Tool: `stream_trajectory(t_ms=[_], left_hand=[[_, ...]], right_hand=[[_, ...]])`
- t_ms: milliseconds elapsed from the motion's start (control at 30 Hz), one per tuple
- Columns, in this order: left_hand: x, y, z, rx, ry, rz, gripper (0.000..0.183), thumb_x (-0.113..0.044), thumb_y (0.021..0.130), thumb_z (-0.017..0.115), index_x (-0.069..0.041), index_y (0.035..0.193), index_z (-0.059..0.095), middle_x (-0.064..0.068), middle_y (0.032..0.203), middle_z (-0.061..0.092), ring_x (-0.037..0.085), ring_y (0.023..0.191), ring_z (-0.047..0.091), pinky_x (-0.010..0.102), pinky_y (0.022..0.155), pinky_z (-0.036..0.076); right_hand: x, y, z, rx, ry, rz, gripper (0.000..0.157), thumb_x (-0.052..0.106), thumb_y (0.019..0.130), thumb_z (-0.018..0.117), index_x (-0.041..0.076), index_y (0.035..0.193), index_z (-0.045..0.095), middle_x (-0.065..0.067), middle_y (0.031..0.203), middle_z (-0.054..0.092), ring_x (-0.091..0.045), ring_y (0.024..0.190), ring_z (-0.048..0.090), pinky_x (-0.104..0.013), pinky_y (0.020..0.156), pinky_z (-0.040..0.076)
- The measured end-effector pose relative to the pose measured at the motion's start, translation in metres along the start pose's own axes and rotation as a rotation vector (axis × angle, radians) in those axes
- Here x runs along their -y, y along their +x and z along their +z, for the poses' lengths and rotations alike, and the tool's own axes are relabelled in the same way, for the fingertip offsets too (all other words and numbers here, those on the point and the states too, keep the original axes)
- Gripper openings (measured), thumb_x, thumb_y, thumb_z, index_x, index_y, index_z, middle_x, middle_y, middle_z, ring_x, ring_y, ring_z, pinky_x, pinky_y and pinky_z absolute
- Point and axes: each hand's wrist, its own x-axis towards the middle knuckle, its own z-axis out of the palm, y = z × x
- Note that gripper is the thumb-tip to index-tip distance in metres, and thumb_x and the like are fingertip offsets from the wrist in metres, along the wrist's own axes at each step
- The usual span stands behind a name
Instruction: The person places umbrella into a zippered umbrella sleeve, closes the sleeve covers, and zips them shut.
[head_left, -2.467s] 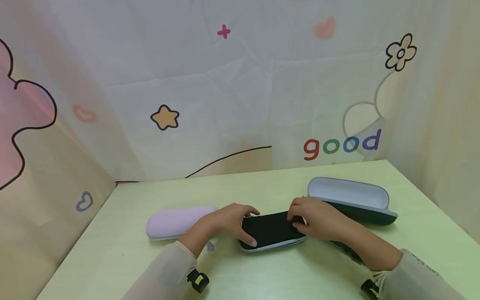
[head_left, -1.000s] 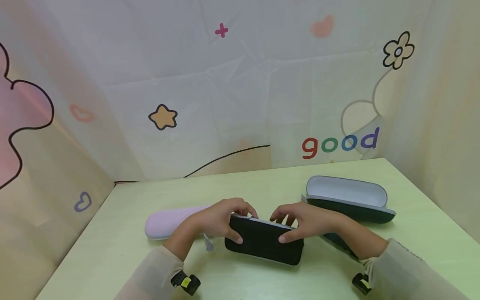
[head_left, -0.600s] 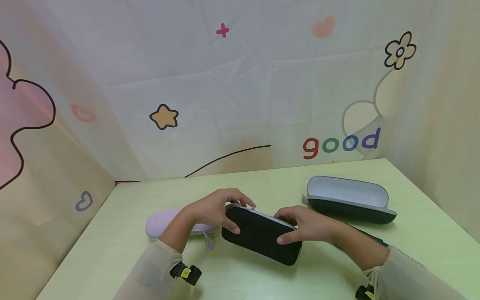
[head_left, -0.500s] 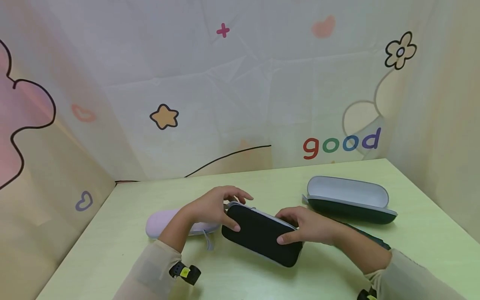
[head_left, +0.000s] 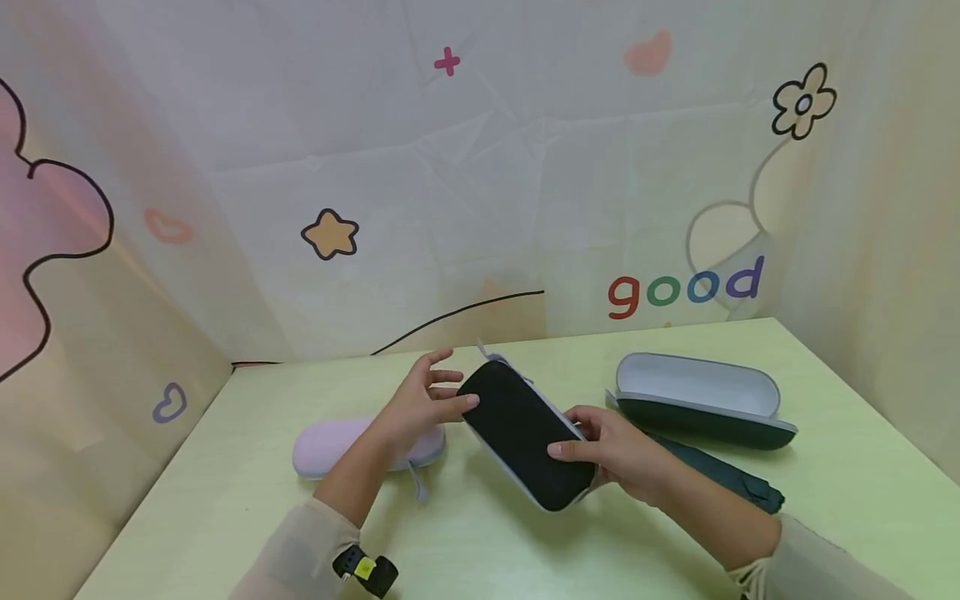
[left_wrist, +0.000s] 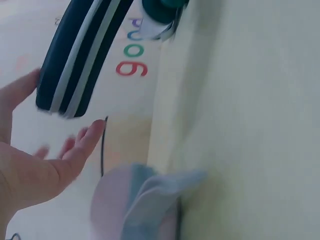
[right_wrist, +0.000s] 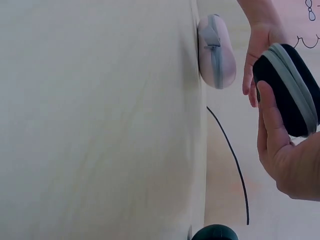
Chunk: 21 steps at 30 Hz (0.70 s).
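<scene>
Plainly, we grip the black zippered case (head_left: 525,442), tilted above the bench (head_left: 465,554), in our right hand (head_left: 621,454); our left hand (head_left: 414,410) is spread, thumb touching the case's end. Wrist views show the grey zip (right_wrist: 290,82) face-on; the head view, merely edging.

Multicoloured word "good" (head_left: 686,287) and a pink plus sign (head_left: 447,61) — both on the pale backdrop (head_left: 517,200)
</scene>
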Motion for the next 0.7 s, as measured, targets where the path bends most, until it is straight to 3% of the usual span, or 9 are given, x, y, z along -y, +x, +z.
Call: stream_trajectory(t_ms=[133,233,400,700], left_hand=[[0.007,-0.006,0.014,-0.074,-0.249,-0.095,0.08,-0.005,0.088,0.071,-0.008,0.149,0.019,0.025,0.133,0.039,0.037,0.115,0.054,0.046,0.089,0.053],[0.011,-0.013,0.025,-0.036,-0.333,-0.165,0.075,-0.011,0.09,0.07,-0.005,0.146,0.021,0.027,0.13,0.046,0.037,0.109,0.06,0.049,0.086,0.053],[0.013,-0.021,0.04,0.05,-0.353,-0.195,0.078,-0.017,0.089,0.072,-0.008,0.145,0.019,0.024,0.12,0.057,0.031,0.091,0.068,0.05,0.08,0.055],[0.019,-0.017,0.053,-0.019,-0.317,-0.14,0.086,-0.019,0.085,0.077,-0.014,0.145,0.017,0.022,0.115,0.056,0.023,0.085,0.068,0.04,0.073,0.058]], right_hand=[[-0.001,0.002,0.005,-0.072,0.049,0.001,0.053,0.022,0.088,0.074,-0.006,0.122,0.045,-0.013,0.101,0.06,-0.023,0.084,0.067,-0.045,0.073,0.058],[-0.002,0.005,0.01,-0.112,0.095,0.003,0.055,0.022,0.088,0.074,-0.005,0.124,0.041,-0.015,0.106,0.059,-0.025,0.087,0.067,-0.049,0.075,0.057],[-0.004,0.008,0.018,-0.159,0.12,0.009,0.057,0.02,0.088,0.073,-0.004,0.126,0.038,-0.017,0.11,0.06,-0.027,0.09,0.068,-0.053,0.077,0.055],[-0.003,0.009,0.029,-0.18,0.073,0.029,0.061,0.014,0.086,0.075,-0.002,0.128,0.035,-0.02,0.112,0.059,-0.03,0.092,0.069,-0.05,0.076,0.056]])
